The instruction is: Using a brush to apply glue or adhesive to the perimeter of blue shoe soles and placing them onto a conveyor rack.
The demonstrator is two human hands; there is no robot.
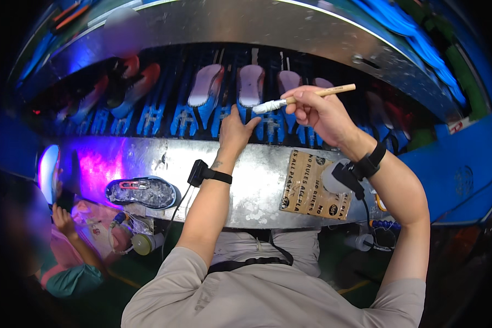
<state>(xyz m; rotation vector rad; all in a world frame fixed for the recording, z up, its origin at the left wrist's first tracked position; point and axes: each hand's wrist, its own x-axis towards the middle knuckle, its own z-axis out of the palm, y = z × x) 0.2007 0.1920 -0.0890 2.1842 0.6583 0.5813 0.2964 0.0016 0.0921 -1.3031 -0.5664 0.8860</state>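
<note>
In my right hand (317, 109) is a paintbrush (317, 93) with a wooden handle, gripped between thumb and fingers. White coats its bristles, which are at the near end of an upturned shoe (251, 82). That shoe's pale underside faces up, with a white patch at the near end. Below the patch, my left hand (236, 131) holds the shoe's near end, thumb to the right and fingers to the left, partly hidden. Another upturned shoe (206, 85) with a white-coated near end sits just left of it, and one more (288, 82) is to the right.
Blue holders (186, 120) line the dark trough behind the metal ledge (251, 180). On the ledge lie a shoe sole (142, 192), printed cardboard (306, 186) and a pale round container (333, 179). At left, another person's hand (64, 221) is near a pale sole (49, 169).
</note>
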